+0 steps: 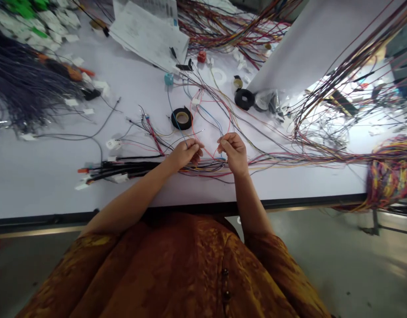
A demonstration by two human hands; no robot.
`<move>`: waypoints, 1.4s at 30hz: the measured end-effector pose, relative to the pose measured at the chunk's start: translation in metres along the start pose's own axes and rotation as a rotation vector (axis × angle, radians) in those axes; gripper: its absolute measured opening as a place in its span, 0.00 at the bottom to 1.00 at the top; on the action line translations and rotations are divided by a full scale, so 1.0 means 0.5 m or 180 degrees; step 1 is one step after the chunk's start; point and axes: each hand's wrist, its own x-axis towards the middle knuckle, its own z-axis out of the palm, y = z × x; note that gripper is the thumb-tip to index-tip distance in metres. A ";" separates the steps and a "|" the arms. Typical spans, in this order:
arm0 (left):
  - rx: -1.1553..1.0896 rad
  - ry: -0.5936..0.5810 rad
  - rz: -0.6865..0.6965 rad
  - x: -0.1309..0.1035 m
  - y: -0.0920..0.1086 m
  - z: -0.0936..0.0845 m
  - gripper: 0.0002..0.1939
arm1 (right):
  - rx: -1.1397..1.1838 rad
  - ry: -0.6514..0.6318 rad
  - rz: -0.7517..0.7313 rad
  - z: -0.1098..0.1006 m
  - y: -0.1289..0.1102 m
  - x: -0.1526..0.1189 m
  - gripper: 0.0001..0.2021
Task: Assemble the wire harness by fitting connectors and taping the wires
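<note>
My left hand (189, 152) is closed in a pinch on a thin wire, above a bundle of wires on the table. A blue wire (172, 108) runs from a teal connector (169, 79) down to its fingers. To the right, my right hand (235, 152) pinches another thin wire, with thumb and index finger together. A red wire (206, 151) loops between the two hands, and blue wire passes close to the right fingertips. The exact strands in each pinch are partly hidden. Beneath both hands lies the long wire harness (269, 160), its left part black-wrapped.
Black tape rolls (182, 118) lie beyond my hands, one farther right (244, 99). Paper sheets (147, 35), a red connector (201, 56) and heaped wires (223, 33) are at the back. Dark cables (21, 84) fill the left; a white tube (309, 44) stands right.
</note>
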 end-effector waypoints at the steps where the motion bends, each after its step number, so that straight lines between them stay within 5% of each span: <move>1: 0.0050 -0.0014 -0.0050 -0.003 -0.006 0.003 0.04 | -0.0049 -0.0030 -0.0009 0.001 -0.003 0.001 0.10; 8: 0.0350 -0.0136 0.0249 -0.013 -0.005 0.004 0.09 | -0.0835 -0.0879 -0.0220 0.040 -0.036 -0.023 0.07; 12: -0.0329 -0.0121 0.0445 -0.027 0.037 -0.031 0.16 | -0.1158 -0.1127 -0.0177 0.059 -0.010 -0.038 0.08; 15: -0.0836 -0.0140 0.0784 -0.040 0.091 -0.060 0.11 | -0.1308 -0.1179 -0.0045 0.068 0.027 -0.038 0.08; 20: -0.1590 0.0498 0.1315 -0.057 0.189 -0.124 0.13 | -0.1620 -0.1100 -0.0286 0.072 0.065 -0.031 0.09; 23: -0.1750 0.1104 0.1622 -0.087 0.214 -0.169 0.15 | -0.1723 -0.0940 -0.0501 0.072 0.053 -0.040 0.11; 27: -0.1430 0.1693 0.1835 -0.163 0.173 -0.199 0.09 | -0.2265 -0.1044 -0.0936 0.113 -0.012 -0.073 0.18; 31: -0.1215 0.1810 0.1901 -0.248 0.082 -0.199 0.06 | -0.2371 -0.1843 -0.1232 0.235 -0.079 -0.112 0.20; 36: -0.1052 0.1982 0.1632 -0.330 -0.008 -0.225 0.24 | -0.1985 -0.2562 -0.1178 0.396 -0.107 -0.140 0.10; 39: -0.0850 0.2440 0.1605 -0.358 -0.044 -0.249 0.25 | -0.1778 -0.2482 -0.1039 0.431 -0.115 -0.147 0.01; 42: -0.1005 0.2378 0.1297 -0.369 -0.070 -0.259 0.20 | -0.1388 -0.2436 -0.0982 0.431 -0.125 -0.147 0.06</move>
